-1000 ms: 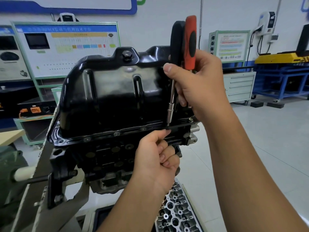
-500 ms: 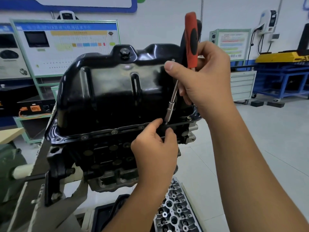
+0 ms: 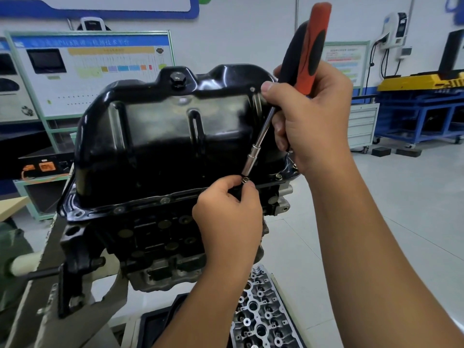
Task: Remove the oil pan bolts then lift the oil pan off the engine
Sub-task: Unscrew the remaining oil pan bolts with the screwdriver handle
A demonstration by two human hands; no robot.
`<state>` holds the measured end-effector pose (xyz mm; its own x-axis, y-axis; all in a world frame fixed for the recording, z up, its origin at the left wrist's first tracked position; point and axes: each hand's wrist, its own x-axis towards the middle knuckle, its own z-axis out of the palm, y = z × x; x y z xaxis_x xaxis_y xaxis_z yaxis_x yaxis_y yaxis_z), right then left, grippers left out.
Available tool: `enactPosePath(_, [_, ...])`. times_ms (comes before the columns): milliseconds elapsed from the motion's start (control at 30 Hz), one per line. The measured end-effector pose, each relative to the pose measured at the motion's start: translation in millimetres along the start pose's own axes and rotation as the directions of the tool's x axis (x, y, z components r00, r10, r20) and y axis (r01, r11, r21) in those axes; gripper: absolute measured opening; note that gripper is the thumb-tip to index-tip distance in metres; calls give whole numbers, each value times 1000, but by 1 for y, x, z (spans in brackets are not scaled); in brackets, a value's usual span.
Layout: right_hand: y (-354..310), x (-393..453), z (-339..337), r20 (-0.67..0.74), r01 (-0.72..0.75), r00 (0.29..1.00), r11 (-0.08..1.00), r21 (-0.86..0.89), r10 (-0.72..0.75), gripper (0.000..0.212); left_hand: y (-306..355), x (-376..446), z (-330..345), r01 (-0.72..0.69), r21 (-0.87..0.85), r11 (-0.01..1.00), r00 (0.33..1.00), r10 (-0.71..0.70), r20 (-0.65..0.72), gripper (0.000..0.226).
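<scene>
The glossy black oil pan [image 3: 160, 136] sits upside-up on the inverted engine block [image 3: 155, 237], its drain plug [image 3: 176, 78] at the top. My right hand [image 3: 313, 116] grips the red and black handle of a nut driver [image 3: 305, 54]; its steel shaft slants down-left to the socket tip [image 3: 248, 167]. At the pan flange, my left hand [image 3: 228, 214] pinches a small bolt [image 3: 245, 180] right under the socket. Another bolt [image 3: 278, 176] stands in the flange's right corner. Further bolt heads show along the near flange [image 3: 164, 200].
The engine hangs on a grey stand [image 3: 37, 280] at the left. A cylinder head [image 3: 261, 320] lies in a tray below my forearms. Display boards, a white drawer cabinet [image 3: 362, 126] and a blue bench [image 3: 421, 114] stand behind.
The driver has tilted, its handle leaning right and its tip swinging left. My left hand rose from below the flange and now pinches the bolt at the socket tip.
</scene>
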<state>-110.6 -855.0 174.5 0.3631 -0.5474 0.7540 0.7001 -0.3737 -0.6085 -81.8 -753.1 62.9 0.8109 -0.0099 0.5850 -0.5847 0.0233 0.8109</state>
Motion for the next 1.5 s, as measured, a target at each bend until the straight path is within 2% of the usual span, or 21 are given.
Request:
enactPosePath(267, [1,2,-3,-56,-8,998,1000,-8,7,29,3,0,3,22,-47,999,1000,-22,-13,26])
enactPosePath(433, [1,2,-4,-78,-6,997,999,49,9,19,1,0,4,50,-78,996,998,-53,-33,22])
enactPosePath(600, [1,1,-4,-86,-21,996,993,115,31,26,-2,-1,6,101,-110,989,993,-107,-45,16])
enactPosePath(800, [0,0,-4,-85,-29,996,992,123,39,30,-3,-7,6,-50,-26,998,997,49,-61,8])
enactPosePath(900, [-1,0,-5,-82,-27,996,991,128,38,30,-3,-6,6,-92,24,995,995,93,-40,15])
enactPosePath(1000, [-2,0,-5,-79,-32,996,991,131,42,29,-4,-3,6,-67,3,998,997,67,-37,29])
enactPosePath(1233, [-1,-1,-4,-78,-40,996,989,139,52,30,-4,-3,9,-21,-42,999,998,19,-64,5])
enactPosePath(1500, [-1,-2,-3,-72,-39,996,990,138,50,30,-4,-3,9,21,-79,997,998,-26,-57,7])
